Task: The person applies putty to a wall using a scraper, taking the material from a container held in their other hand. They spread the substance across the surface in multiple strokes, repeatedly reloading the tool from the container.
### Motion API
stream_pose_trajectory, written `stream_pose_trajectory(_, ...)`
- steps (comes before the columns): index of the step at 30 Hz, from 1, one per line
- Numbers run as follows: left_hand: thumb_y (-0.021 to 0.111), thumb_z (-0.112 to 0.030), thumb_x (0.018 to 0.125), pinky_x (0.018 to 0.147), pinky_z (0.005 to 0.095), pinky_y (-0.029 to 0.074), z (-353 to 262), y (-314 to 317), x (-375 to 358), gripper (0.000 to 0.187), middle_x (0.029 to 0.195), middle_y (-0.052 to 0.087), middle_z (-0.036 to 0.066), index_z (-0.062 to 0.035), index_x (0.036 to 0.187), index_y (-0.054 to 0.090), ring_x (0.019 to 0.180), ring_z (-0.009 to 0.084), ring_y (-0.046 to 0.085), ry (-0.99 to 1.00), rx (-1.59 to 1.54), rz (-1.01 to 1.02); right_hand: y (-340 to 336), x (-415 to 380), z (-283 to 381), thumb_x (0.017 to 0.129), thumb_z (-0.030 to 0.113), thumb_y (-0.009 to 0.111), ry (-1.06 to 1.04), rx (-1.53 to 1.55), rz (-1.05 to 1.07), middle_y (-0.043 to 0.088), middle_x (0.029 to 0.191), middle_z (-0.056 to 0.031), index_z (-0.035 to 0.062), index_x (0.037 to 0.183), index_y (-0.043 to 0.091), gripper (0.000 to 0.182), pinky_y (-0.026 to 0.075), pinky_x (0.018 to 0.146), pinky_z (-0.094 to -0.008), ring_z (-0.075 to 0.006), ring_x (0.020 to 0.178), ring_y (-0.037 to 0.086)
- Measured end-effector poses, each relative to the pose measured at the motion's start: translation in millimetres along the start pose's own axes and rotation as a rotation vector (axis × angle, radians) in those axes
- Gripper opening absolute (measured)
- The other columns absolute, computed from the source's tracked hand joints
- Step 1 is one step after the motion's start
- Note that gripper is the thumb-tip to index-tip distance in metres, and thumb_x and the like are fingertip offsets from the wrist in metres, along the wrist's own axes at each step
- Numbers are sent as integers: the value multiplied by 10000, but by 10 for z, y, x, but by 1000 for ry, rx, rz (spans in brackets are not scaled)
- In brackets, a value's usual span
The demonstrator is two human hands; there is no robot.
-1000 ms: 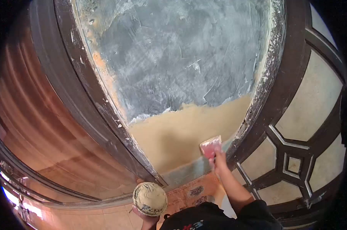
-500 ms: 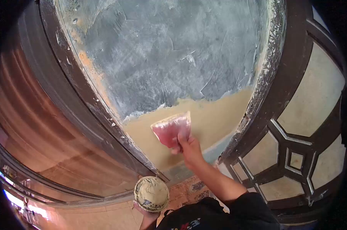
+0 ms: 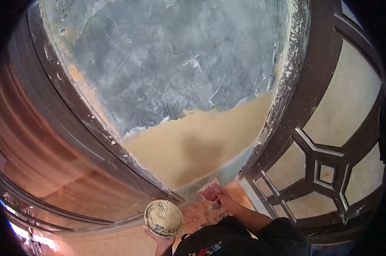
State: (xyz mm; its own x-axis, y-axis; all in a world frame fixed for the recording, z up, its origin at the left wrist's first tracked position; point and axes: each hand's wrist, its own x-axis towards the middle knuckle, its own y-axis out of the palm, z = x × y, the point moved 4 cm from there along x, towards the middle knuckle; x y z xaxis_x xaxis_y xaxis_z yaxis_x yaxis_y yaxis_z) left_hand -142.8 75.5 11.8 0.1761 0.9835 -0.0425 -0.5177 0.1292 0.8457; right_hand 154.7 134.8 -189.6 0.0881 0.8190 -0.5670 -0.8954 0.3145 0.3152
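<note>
My left hand [image 3: 159,241] holds up a round tub of beige putty [image 3: 164,215] from below, low in the view. The putty is heaped and swirled at the top, and it hides most of the fingers. Wrapped round a red putty spreader [image 3: 208,192] is my right hand [image 3: 225,199]; the blade has pale putty along its edge and is near the wall's bottom. Ahead stands a grey wall [image 3: 167,59] with white streaks. A smooth beige putty band [image 3: 239,126] covers its lower part, with a ragged upper edge. Below that runs a grey strip.
Dark, paint-spotted frame posts flank the wall, one on the left [image 3: 73,94] and one on the right [image 3: 289,81]. A brown panelled door [image 3: 325,81] stands at the right. Reddish-brown folds [image 3: 39,128] show at the left. Stained sheeting [image 3: 197,212] lies on the floor.
My right hand has come down off the beige band with the spreader, drawing back towards my body. The tub has shifted slightly left and down in view.
</note>
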Motion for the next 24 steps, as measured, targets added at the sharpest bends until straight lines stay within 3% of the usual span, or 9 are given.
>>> stream_pose_trajectory(2, 234, -768, 834, 1083, 510, 319, -77, -144, 90, 842, 1469, 377, 62, -187, 1428, 369, 1320, 302, 380, 70, 1257, -107, -79, -120, 239, 978, 258, 521, -17, 88, -15, 573, 807, -28, 114, 1042, 555, 161, 432, 465, -278, -137, 599, 550)
stream_pose_trajectory(8, 221, -767, 837, 1078, 517, 329, 307, -329, 271, 840, 1465, 380, 73, -193, 1433, 364, 1315, 316, 389, 42, 1233, -112, -501, -167, 1260, 951, 371, 528, -157, 78, -31, 613, 872, -26, 154, 1078, 579, 256, 488, 563, -271, -130, 692, 584)
stream_pose_trajectory(10, 203, -766, 841, 1082, 509, 324, 386, -393, 281, 848, 1472, 369, 73, -185, 1440, 350, 1320, 313, 384, 108, 1517, -31, -730, 33, 1549, 944, 389, 534, -287, 57, -50, 600, 865, -15, 148, 1096, 560, 286, 467, 517, -278, -125, 633, 577)
stream_pose_trajectory(11, 182, -766, 844, 1084, 499, 325, 604, -343, 311, 854, 1474, 364, 76, -179, 1442, 346, 1323, 310, 382, 61, 1333, -74, -727, 1, 1756, 944, 389, 534, -284, 64, -50, 600, 865, -15, 148, 1096, 560, 286, 467, 517, -278, -125, 633, 577)
stream_pose_trajectory(14, 182, -763, 847, 1083, 496, 331, 790, -438, 345, 856, 1471, 364, 86, -168, 1441, 346, 1318, 314, 388, 56, 1309, -128, -541, -367, 2541, 951, 365, 546, -322, 153, -83, 598, 863, -17, 135, 1120, 534, 285, 431, 462, -266, -123, 559, 558)
stream_pose_trajectory(19, 177, -718, 877, 1085, 479, 333, 1090, -520, 383, 809, 1453, 376, 91, -159, 1444, 324, 1300, 301, 402, 59, 1180, -154, -419, -692, 3465, 943, 329, 588, -687, 272, 74, 606, 873, -35, 91, 1171, 507, 339, 455, 445, -243, -127, 558, 570)
stream_pose_trajectory(22, 569, -503, 867, 1096, 439, 307, 1531, -293, 369, 828, 1443, 311, 139, -132, 1460, 127, 1307, 268, 364, 271, 2278, 99, -546, -686, 3772, 940, 348, 588, -769, 267, 70, 606, 904, -33, 90, 1186, 489, 370, 466, 445, -248, -127, 580, 581)
stream_pose_trajectory(23, 202, -766, 837, 1090, 459, 325, 1046, -744, 363, 869, 1465, 362, 75, -153, 1437, 341, 1327, 284, 364, 91, 1325, -186, -647, -570, 3736, 946, 365, 574, -739, 251, 41, 595, 923, -29, 93, 1198, 482, 383, 462, 445, -245, -125, 565, 570)
stream_pose_trajectory(24, 202, -766, 837, 1090, 459, 325, 995, -832, 308, 869, 1465, 362, 75, -153, 1437, 341, 1327, 284, 364, 95, 1327, -194, -757, -414, 3647, 946, 365, 574, -729, 253, 42, 595, 923, -29, 93, 1198, 482, 383, 462, 445, -245, -125, 565, 570)
